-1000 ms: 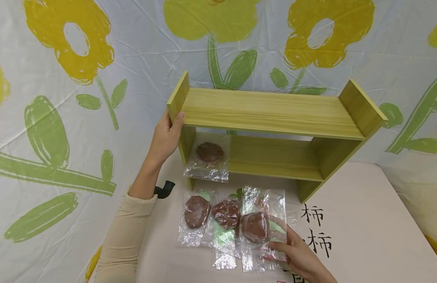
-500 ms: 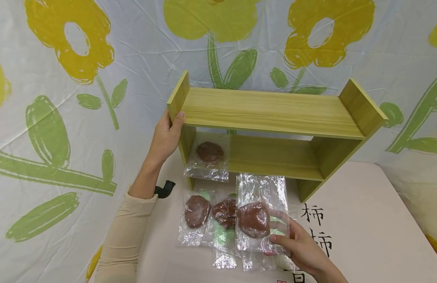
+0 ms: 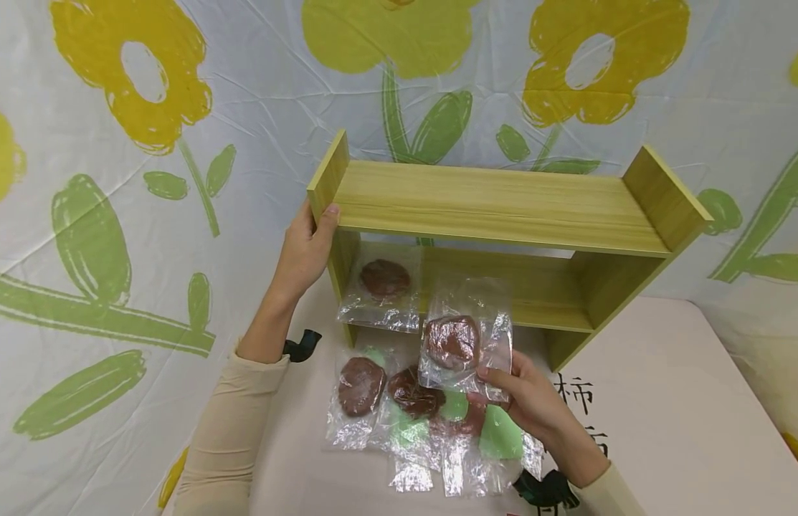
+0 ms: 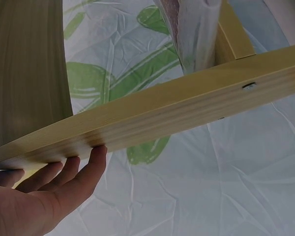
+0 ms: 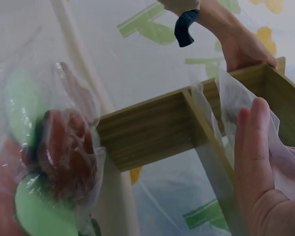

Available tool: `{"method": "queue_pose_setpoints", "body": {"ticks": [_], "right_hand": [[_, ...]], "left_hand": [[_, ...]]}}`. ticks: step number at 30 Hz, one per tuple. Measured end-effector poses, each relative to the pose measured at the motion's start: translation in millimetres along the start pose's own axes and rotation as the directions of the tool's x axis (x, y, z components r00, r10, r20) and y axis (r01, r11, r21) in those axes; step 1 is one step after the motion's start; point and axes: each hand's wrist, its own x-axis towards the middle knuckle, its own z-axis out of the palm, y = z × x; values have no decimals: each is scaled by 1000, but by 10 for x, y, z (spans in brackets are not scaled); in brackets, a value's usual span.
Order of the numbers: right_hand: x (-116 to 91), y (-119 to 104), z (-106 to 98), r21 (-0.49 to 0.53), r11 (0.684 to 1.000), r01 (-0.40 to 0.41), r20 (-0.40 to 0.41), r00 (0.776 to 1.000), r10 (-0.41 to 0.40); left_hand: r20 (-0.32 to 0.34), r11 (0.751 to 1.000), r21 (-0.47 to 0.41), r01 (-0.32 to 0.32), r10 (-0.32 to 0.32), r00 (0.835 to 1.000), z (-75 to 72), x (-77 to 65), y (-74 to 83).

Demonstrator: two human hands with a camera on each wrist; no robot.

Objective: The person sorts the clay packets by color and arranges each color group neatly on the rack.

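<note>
A light-wood two-tier shelf (image 3: 502,204) stands at the back. My left hand (image 3: 305,247) grips its left side panel, thumb at the front edge; in the left wrist view the fingers (image 4: 96,169) lie against the panel's outer face. My right hand (image 3: 540,405) pinches the right edge of a clear plastic bag (image 3: 453,344) with a flat, round brown piece inside. That bag hovers just before the lower board, right of another such bag (image 3: 384,279) on that board. In the right wrist view my right hand (image 5: 260,172) partly hides the held bag.
More bagged brown pieces (image 3: 362,387) lie on the pale table below the shelf, some with green leaf shapes (image 3: 500,432). Black calligraphy (image 3: 578,394) marks the table at right. Behind the shelf hangs a flower-printed cloth (image 3: 257,86).
My right hand has lifted the bag off the group on the table and brought it forward and up to the lower board. The left hand stays on the shelf's side panel.
</note>
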Motion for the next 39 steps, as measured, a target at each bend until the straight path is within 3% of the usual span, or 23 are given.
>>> {"method": "queue_pose_setpoints", "body": {"ticks": [5, 10, 20, 28, 35, 39], "right_hand": [[172, -45, 37, 96, 994, -46, -86, 995, 54], [269, -65, 50, 263, 963, -58, -145, 985, 99], [383, -50, 40, 428, 904, -15, -159, 983, 92], [264, 5, 127, 360, 933, -33, -186, 977, 106], [190, 92, 180, 304, 951, -54, -27, 998, 65], [240, 82, 191, 290, 955, -56, -27, 997, 66]], "left_hand": [[0, 1000, -7, 3, -3, 1000, 3, -1, 5], [-1, 1000, -3, 2, -2, 1000, 4, -3, -5], [-6, 1000, -2, -26, 26, 1000, 0, 3, -13], [-5, 1000, -3, -25, 25, 1000, -2, 17, -50], [-9, 1000, -5, -16, 16, 1000, -4, 11, -45], [-9, 1000, 1, -21, 21, 1000, -2, 11, -43]]}}
